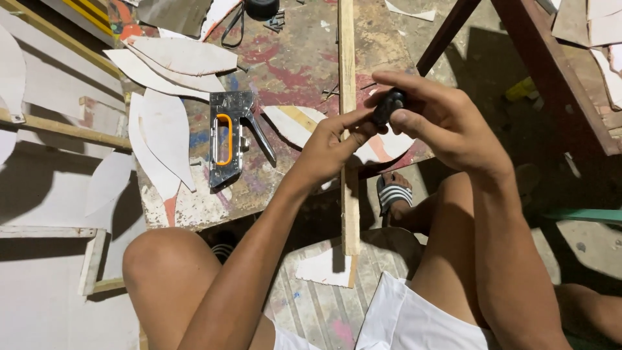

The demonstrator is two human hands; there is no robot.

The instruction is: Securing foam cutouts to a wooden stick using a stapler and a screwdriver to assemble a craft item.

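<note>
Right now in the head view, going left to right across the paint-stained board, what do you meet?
White curved cut-outs → staple gun with orange handle → left hand → long wooden strip → small black object pinched between both hands → right hand.

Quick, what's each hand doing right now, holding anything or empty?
Left hand: fingertips pinching the lower end of the small black object.
Right hand: closed around the same small black object, thumb and fingers gripping it.
</note>
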